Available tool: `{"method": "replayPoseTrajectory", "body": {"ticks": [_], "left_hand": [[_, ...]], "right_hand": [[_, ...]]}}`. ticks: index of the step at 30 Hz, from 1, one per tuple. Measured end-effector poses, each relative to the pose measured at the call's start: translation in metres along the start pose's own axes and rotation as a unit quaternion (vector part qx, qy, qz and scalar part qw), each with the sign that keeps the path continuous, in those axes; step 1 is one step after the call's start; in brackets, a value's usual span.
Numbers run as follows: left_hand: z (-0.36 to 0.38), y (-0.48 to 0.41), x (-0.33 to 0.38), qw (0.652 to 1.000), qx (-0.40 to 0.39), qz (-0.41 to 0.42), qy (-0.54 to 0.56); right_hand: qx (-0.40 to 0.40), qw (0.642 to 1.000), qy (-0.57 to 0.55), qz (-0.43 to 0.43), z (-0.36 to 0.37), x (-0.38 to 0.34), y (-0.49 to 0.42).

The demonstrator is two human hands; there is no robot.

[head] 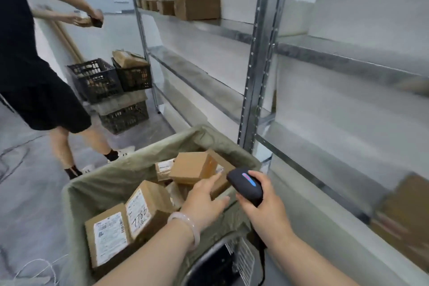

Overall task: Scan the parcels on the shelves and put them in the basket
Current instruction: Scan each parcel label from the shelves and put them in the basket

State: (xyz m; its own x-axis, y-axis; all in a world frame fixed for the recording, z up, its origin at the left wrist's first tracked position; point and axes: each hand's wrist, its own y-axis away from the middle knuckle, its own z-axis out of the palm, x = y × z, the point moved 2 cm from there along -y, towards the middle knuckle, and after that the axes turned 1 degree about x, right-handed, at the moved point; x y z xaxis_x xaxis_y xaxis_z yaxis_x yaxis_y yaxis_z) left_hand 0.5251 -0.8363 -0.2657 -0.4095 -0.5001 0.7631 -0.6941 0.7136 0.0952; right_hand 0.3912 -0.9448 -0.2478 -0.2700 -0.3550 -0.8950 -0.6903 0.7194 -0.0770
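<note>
Left hand [204, 197], flat, touches a parcel [190, 167] in the basket [111, 183] — right hand [267, 206] grips the scanner [246, 186].

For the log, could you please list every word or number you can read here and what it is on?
"7786": handwritten on the label of the tilted parcel in the basket.
Printed label on the front parcel: too small to read.
Label on the rear parcel: blurred.

- Reaches in from lower left with bare left forearm; left hand [204, 199] palm down, fingers near straight, gripping nothing.
- Grips scanner [246, 184] in right hand [263, 204], fingers and thumb curled round it, just beside left hand.
</note>
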Motion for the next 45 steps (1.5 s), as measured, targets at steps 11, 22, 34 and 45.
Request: {"method": "replayPoseTrajectory", "body": {"ticks": [11,22,34,45], "left_hand": [[0.118,0.056,0.121,0.974,-0.148,0.171,-0.010],[0.240,0.117,0.223,0.932,-0.268,0.244,0.011],[0.383,0.112,0.291,0.942,-0.295,0.155,0.025],[0.460,0.096,0.297,0.975,-0.177,0.046,-0.126]], "right_hand": [[0.237,0.968,0.036,0.075,-0.143,0.047,0.130],[0.369,0.911,0.045,0.181,-0.261,0.107,0.225],[0.333,0.905,0.037,0.261,-0.394,0.213,0.244],[0.278,0.925,0.026,0.257,-0.457,0.280,0.209]]}}
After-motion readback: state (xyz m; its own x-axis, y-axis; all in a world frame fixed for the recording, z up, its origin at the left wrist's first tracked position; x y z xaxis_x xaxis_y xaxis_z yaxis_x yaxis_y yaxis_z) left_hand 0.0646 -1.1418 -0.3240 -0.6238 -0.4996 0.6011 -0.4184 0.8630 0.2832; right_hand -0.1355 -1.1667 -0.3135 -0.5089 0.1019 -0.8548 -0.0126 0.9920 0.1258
